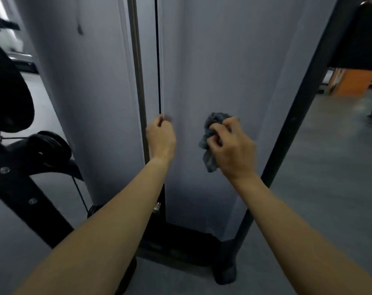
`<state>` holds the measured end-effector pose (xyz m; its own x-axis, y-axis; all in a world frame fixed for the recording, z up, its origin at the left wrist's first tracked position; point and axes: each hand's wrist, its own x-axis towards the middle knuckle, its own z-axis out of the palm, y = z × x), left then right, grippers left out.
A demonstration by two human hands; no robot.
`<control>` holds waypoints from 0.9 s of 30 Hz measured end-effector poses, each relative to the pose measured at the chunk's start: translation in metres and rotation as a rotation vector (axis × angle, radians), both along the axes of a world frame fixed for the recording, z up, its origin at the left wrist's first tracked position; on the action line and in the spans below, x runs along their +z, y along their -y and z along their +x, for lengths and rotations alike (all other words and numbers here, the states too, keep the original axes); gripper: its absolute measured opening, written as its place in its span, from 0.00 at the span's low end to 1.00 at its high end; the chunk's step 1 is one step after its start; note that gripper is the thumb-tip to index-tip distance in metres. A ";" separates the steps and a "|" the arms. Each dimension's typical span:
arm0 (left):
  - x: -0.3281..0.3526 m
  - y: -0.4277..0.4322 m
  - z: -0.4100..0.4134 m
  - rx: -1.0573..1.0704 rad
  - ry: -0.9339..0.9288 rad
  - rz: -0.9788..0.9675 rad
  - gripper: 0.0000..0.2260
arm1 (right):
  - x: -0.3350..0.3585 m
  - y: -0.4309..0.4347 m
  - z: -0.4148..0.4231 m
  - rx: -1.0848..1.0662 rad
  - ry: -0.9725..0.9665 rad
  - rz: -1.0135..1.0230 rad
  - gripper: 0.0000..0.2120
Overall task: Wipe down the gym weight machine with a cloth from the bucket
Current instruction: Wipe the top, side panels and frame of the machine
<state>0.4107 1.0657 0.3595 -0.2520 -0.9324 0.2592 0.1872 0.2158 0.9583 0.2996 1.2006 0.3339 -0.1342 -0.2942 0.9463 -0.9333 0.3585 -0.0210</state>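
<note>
The weight machine's grey shroud panels fill the middle of the head view, with a steel guide rod and a thin black cable running down the gap between them. My left hand is curled round the black cable at the edge of the right panel. My right hand grips a crumpled grey cloth held against the right panel at about the same height. No bucket is in view.
A black frame post slants down the right side to a black foot on the grey floor. Black pulleys and a bolted frame arm stand at the left. An orange box sits far right.
</note>
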 end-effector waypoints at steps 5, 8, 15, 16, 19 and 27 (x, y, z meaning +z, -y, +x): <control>-0.007 0.004 -0.001 -0.071 0.113 -0.116 0.10 | -0.017 0.003 0.009 -0.092 0.131 -0.366 0.10; 0.002 0.008 0.001 -0.137 0.279 -0.125 0.09 | -0.003 0.018 0.024 0.004 0.065 -0.073 0.12; -0.010 0.012 -0.003 -0.134 0.214 -0.162 0.13 | 0.012 0.009 0.020 -0.008 -0.145 0.168 0.08; -0.011 0.012 -0.004 -0.138 0.205 -0.163 0.13 | 0.010 -0.002 0.013 -0.063 -0.131 0.062 0.08; -0.009 0.014 -0.004 -0.146 0.212 -0.151 0.10 | 0.021 -0.021 -0.001 -0.181 -0.011 -0.197 0.07; -0.024 0.014 0.002 -0.204 0.201 -0.185 0.13 | -0.021 -0.017 0.010 -0.168 0.067 -0.185 0.11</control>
<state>0.4123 1.0512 0.3358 -0.4918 -0.7992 0.3454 0.0553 0.3673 0.9285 0.3093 1.2175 0.3132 -0.2312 -0.0851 0.9692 -0.8551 0.4929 -0.1607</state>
